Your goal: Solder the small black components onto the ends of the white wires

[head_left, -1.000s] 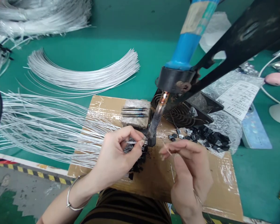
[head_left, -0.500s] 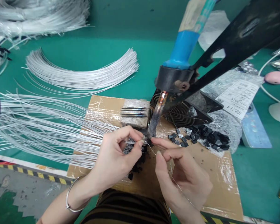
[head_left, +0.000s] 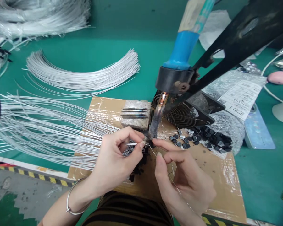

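My left hand (head_left: 119, 157) pinches a small metal piece at a white wire's end, just beneath the tip of a soldering iron (head_left: 156, 121). The fingertips hide most of the piece. A thin strand of solder wire (head_left: 153, 151) runs from that spot through my right hand (head_left: 185, 175), whose thumb and fingers close on it while the index finger points at the tip. The iron's blue handle (head_left: 182, 47) sits in a black metal stand (head_left: 226, 53). White wires (head_left: 61, 131) fan out to the left of my left hand.
Cardboard (head_left: 221, 188) covers the work spot. Black connectors (head_left: 212, 138) lie in a pile at right, beside a black fan (head_left: 191, 110). A block (head_left: 135, 122) with several dark rods stands behind my left hand. A curved wire bundle (head_left: 85, 77) lies on the green table.
The right thumb has shifted slightly left along the solder wire. My left hand is almost still at the iron's tip.
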Action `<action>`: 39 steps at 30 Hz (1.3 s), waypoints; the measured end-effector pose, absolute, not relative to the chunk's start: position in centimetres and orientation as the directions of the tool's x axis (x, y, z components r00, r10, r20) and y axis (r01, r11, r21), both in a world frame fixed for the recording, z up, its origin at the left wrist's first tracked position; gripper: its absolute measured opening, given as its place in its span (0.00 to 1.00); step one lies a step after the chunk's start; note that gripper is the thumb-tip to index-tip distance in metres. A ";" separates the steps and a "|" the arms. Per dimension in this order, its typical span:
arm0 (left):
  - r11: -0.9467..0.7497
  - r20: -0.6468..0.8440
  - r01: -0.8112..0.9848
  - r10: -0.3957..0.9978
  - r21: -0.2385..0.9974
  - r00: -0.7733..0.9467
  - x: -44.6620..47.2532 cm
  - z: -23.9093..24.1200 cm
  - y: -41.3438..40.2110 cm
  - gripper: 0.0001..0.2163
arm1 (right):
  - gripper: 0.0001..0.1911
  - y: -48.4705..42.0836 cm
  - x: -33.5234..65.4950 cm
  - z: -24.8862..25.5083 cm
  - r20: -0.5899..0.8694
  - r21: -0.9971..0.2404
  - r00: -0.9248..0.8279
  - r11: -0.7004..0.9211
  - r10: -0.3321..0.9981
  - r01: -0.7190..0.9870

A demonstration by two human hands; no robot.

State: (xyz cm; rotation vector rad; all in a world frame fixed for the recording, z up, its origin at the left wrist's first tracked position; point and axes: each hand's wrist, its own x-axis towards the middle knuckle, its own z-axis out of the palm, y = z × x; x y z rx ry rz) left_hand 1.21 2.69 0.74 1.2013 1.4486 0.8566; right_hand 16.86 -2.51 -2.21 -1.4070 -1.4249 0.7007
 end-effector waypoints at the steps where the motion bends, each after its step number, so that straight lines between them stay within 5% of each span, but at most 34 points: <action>1: 0.248 -0.260 0.236 0.965 0.940 0.023 1.2 0.7 2.7 0.04 | 0.10 -2.5 16.9 -2.2 0.238 -0.901 0.145 0.163 0.961 0.401; 39: 0.221 -0.232 0.224 0.972 0.949 0.025 1.2 0.5 2.7 0.04 | 0.10 -2.5 16.4 -2.9 0.297 -0.908 0.180 0.220 0.938 0.357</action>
